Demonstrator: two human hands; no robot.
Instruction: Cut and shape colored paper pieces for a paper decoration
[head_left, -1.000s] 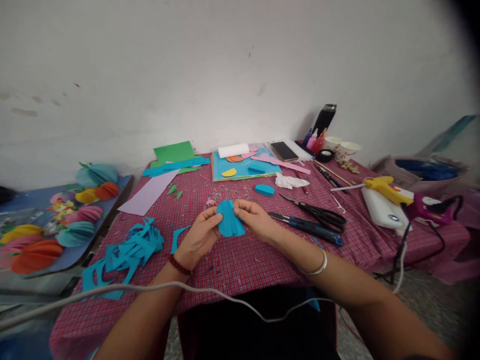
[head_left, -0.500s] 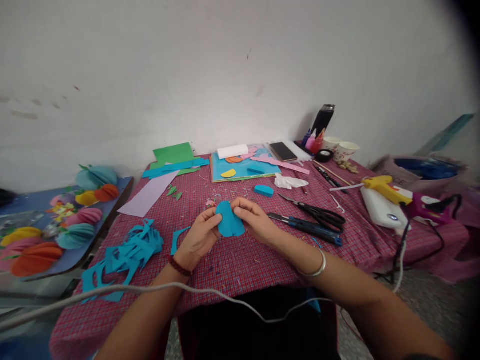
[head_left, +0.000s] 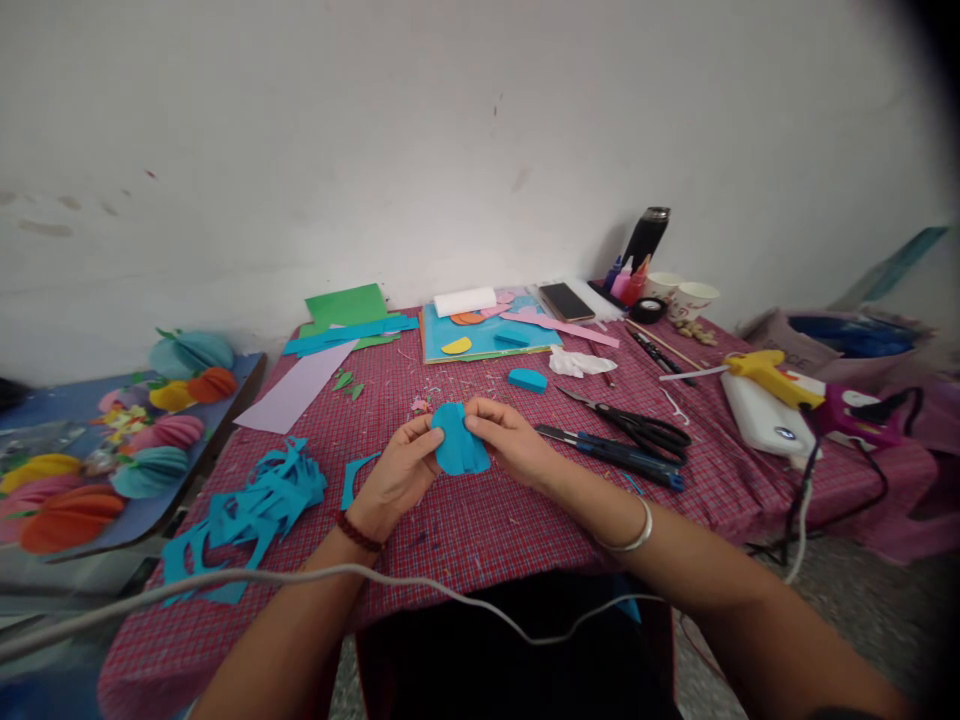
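Blue rounded paper (head_left: 459, 442) with a crease is held over the table between my two hands. My left hand (head_left: 409, 465) pinches its left edge, thumb on top. On the paper's upper right edge, my right hand (head_left: 506, 438) has thumb and fingers closed. Beyond my right hand lie a stack of blue half-circles (head_left: 527, 380), black scissors (head_left: 637, 430) and a blue-black utility knife (head_left: 615, 458). A heap of blue paper scraps (head_left: 262, 505) lies left of my left hand.
A white cable (head_left: 420, 580) crosses above my forearms. At the right are a yellow glue gun (head_left: 769, 375), a white power bank (head_left: 769, 415) and paper cups (head_left: 691, 300). Colourful paper ornaments (head_left: 71, 515) fill a blue board at the left. A phone (head_left: 566, 302) lies at the back.
The right part of the blue paper has shifted slightly, and its folds show a little more. Both hands keep their hold in nearly the same place.
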